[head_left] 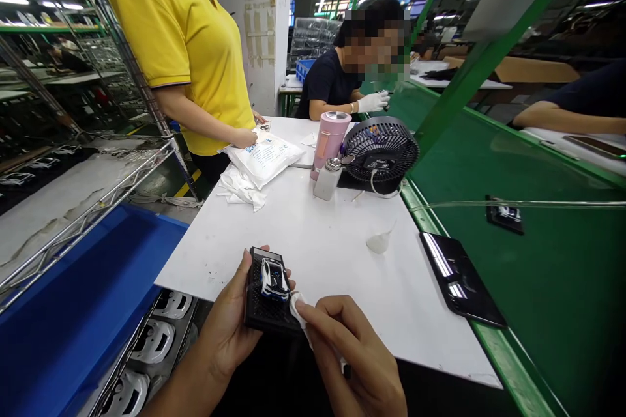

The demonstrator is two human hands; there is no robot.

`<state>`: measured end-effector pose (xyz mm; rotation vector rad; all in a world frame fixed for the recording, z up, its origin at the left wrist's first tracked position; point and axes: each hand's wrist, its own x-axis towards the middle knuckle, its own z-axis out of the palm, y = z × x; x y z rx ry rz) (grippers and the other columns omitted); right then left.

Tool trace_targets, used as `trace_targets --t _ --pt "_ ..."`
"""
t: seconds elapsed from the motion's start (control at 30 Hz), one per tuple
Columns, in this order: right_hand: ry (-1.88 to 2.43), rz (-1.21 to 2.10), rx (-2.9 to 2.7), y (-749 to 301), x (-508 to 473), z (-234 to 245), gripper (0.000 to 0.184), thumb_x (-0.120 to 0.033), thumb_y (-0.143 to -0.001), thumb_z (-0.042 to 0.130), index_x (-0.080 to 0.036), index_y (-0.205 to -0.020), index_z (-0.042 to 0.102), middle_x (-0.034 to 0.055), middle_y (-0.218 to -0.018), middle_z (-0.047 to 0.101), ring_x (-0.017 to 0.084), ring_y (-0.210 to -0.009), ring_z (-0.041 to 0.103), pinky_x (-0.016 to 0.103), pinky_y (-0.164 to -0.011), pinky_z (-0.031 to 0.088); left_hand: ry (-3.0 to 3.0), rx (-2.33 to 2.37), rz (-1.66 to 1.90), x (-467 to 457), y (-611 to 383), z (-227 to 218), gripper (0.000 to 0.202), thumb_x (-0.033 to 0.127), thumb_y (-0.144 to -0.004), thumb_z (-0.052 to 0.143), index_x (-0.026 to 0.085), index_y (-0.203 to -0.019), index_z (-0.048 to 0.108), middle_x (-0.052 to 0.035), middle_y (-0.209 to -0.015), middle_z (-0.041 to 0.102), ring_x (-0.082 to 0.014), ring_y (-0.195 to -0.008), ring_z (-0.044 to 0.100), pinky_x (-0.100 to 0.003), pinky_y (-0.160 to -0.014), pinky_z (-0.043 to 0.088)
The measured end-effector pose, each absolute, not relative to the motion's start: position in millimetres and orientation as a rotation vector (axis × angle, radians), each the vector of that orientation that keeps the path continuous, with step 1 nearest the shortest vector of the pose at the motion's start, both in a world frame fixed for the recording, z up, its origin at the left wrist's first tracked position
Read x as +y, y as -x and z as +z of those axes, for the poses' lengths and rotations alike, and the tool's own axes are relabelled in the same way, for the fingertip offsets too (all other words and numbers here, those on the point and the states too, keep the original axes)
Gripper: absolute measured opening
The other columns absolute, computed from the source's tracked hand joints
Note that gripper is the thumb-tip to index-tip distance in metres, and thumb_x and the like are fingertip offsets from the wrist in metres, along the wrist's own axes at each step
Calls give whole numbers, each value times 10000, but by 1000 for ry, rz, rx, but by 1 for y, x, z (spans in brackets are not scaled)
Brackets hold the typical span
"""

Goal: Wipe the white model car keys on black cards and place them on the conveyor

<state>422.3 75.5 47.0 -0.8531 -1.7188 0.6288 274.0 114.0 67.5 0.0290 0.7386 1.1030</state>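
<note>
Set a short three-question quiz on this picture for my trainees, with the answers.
1. What does the right hand hold? A) a white cloth B) a screwdriver C) a paintbrush
2. True or false: the left hand holds a black perforated base with a model car on it.
3. Fill the gap: on the table, right beside the pink tumbler, stands a small desk ____.

Key: 1 A; 2 true; 3 fan
</note>
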Motion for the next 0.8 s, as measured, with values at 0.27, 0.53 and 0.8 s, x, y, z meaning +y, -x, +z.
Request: trace_targets --t 0.27,0.53,0.8 --pt "891 643 -1722 -419 84 45 443 -11 -871 427 -239 -1241 514 50 -829 450 126 -663 470 238 -518 417 -91 831 1199 115 -268 64 334 379 -801 544 224 -1096 515 -43 -860 602 -140 -736 609 -300 -723 506" --pt "940 677 -1714 -418 85 42 422 -52 -884 424 -271 -1233 515 46 -833 454 136 -655 484 243 -506 407 -191 994 1355 114 -269 70 248 322 -787 574 207 -1005 549 -9 -833 589 -113 -690 582 -217 -571 492" --pt "1008 596 -1700 -416 89 45 306 -106 -888 445 -218 -1150 557 45 -824 518 136 -666 533 236 -528 449 -279 1045 1442 112 -267 75 289 316 -801 555 237 -1078 532 -2 -851 596 -106 -689 594 -217 -597 507"
